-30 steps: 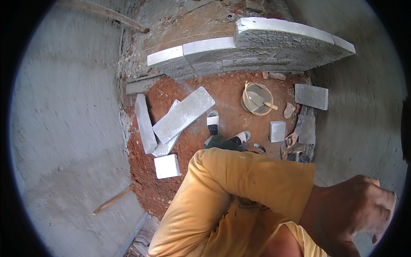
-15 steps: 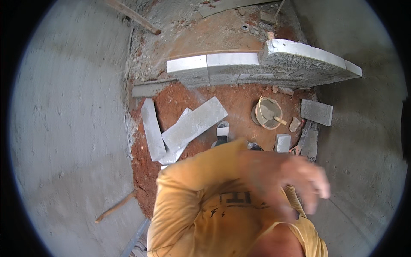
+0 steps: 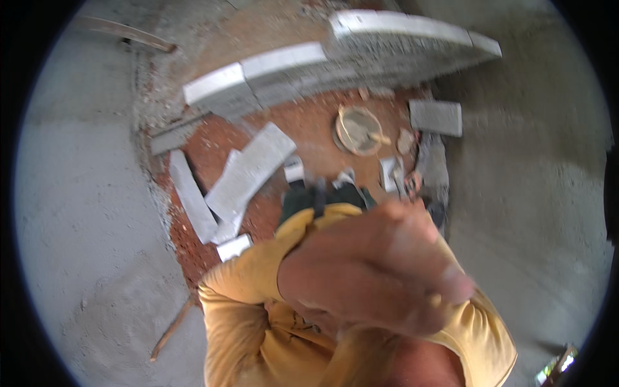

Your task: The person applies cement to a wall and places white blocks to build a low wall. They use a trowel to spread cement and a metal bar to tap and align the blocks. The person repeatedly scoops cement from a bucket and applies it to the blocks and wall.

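My left forearm comes out of the yellow sleeve and crosses in front of my chest toward the right. My left hand (image 3: 422, 248) is at its end, close to the camera and smeared by motion. Its fingers bend near the right side of my yellow shirt (image 3: 480, 322); whether they touch the cloth or hold anything is unclear. I cannot make out my right hand. Beyond my feet stands a bucket (image 3: 360, 131) of grey mortar, with a wooden-handled tool (image 3: 379, 138) resting in it.
A low wall of pale blocks (image 3: 284, 59) runs across the far side. Long grey blocks (image 3: 251, 171) lie on red soil at left. Another block (image 3: 436, 117) lies by the right wall, and a small white block (image 3: 389, 174) sits near my feet. Plastered walls (image 3: 84, 213) flank both sides.
My left hand has drawn closer to the camera, and its fingers, spread before, now bend downward. My view has turned, so the blocks, bucket and low wall appear shifted left and up.
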A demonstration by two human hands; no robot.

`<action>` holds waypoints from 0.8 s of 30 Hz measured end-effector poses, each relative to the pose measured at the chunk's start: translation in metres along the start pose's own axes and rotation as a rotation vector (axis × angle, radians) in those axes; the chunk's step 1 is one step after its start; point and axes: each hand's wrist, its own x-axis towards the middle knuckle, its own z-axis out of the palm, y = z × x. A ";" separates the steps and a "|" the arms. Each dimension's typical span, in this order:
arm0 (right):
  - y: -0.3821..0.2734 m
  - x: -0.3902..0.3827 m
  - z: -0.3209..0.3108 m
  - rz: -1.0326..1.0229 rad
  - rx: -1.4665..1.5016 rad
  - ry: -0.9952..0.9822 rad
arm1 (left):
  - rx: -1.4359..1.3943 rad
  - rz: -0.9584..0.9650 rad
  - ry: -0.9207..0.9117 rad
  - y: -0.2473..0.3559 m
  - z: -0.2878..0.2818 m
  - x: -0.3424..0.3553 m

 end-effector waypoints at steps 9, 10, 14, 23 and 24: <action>0.006 -0.028 -0.066 0.922 0.920 -0.190 | -0.383 -0.828 -0.600 -0.060 0.062 0.054; 0.007 -0.035 -0.071 0.978 0.978 -0.218 | -0.512 -0.925 -0.676 -0.064 0.067 0.055; 0.021 -0.081 -0.054 1.124 0.957 -0.418 | -0.665 -0.573 -0.593 -0.104 0.087 0.006; 0.040 -0.145 -0.009 1.474 1.033 -0.678 | 1.023 -1.102 -0.370 -0.100 -0.127 -0.154; 0.036 -0.148 0.000 1.571 1.099 -0.588 | 1.009 -1.191 -0.126 -0.089 -0.152 -0.198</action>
